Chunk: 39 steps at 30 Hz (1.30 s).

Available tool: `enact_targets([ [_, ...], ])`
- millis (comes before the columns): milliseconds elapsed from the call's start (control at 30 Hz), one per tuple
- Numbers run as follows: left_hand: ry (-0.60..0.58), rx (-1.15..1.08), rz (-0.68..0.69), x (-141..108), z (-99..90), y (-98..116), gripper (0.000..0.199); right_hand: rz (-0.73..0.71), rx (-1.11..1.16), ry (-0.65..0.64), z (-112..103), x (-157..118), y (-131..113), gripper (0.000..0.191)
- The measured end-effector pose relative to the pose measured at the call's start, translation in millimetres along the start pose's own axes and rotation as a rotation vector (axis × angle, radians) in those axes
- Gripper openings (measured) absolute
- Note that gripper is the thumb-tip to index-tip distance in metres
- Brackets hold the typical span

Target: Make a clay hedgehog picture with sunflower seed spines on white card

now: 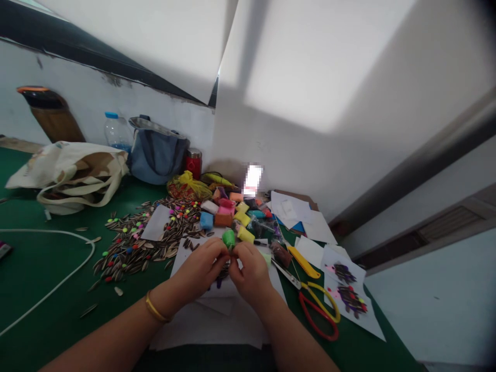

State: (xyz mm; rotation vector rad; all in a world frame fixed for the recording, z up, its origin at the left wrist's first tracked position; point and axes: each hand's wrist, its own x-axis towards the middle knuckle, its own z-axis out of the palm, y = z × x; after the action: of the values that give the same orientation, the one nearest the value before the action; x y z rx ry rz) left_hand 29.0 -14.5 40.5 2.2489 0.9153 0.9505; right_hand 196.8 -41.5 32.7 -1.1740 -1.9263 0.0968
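Note:
My left hand (203, 264) and my right hand (251, 269) meet over white paper (236, 328). Both have their fingers pinched at the lower end of a bright green clay packet (228, 237), which looks shiny like plastic wrap. Beneath the fingers, partly hidden, a few dark seeds and purple bits (219, 283) show on the paper. Just beyond the hands lie several wrapped clay blocks, among them a yellow block (245, 234), a brown block (223, 219) and a blue block (206, 220).
Striped sunflower seeds (155, 250) mixed with coloured balls spread to the left. Scissors (318, 310) with red and yellow handles and a yellow cutter (304, 261) lie right. Decorated paper (354, 318) is farther right. Behind stand a blue bag (158, 155), a cloth bag (62, 168) and a lit phone (253, 179).

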Motion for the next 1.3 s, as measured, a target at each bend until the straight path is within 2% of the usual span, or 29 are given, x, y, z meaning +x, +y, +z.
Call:
enact_targets([
  [300,0.014,0.017,-0.019,0.1,-1.0,3.0,0.013,0.017,0.052,-0.019,-3.5,-0.5,-2.1,0.008],
  [500,-0.018,0.085,0.052,-1.3,-3.8,5.0,0.012,0.005,0.071,-0.056,-5.2,-1.1,1.8,0.024],
  [800,0.017,0.107,0.02,-0.8,-2.9,7.6,0.014,-0.029,0.018,-0.06,-8.4,1.3,-1.5,0.021],
  [967,0.051,0.352,0.053,-2.7,0.7,8.6,0.013,0.004,0.044,-0.025,-5.0,-0.5,-4.5,0.017],
  [1100,0.021,0.517,0.083,-3.2,1.5,8.4,0.017,0.034,0.066,0.005,-0.7,-1.3,-5.6,0.019],
  [1300,-0.024,0.417,0.121,-3.4,-0.2,8.0,0.02,0.014,0.069,-0.023,-5.3,0.4,-6.9,0.021],
])
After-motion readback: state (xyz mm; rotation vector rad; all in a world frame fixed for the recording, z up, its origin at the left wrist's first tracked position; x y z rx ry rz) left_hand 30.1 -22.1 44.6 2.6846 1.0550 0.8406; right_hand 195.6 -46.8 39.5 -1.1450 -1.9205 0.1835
